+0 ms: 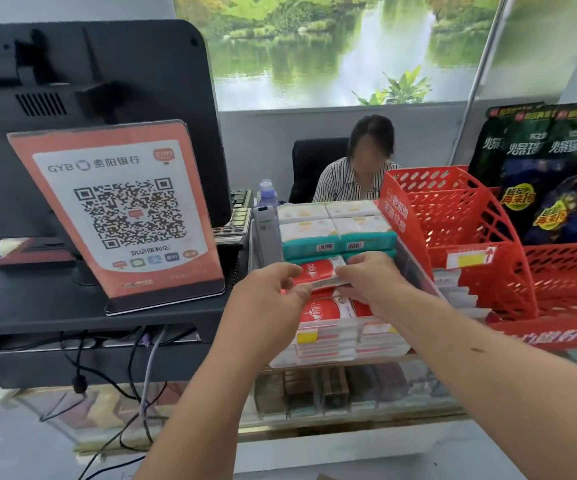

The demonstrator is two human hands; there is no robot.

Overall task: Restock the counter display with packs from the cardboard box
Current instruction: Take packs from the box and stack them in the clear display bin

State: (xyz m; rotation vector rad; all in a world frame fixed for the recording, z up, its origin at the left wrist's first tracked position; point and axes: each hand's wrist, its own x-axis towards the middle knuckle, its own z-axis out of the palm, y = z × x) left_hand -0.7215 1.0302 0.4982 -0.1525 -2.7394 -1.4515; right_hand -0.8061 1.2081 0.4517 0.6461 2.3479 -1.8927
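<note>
A clear tiered counter display [332, 336] stands on the glass counter. Its back tier holds teal-and-white tissue packs [335, 233]; its front tier holds red packs [328, 310]. Both hands hold one red pack [318, 273] over the middle tier: my left hand [273, 292] pinches its left end, and my right hand [370, 278] grips its right end from above. The cardboard box is out of view.
A payment sign with a QR code [124, 216] and a black monitor [89, 109] stand left of the display. A red plastic rack [460, 233] and dark snack bags [550, 174] are on the right. A person [359, 171] sits behind the counter.
</note>
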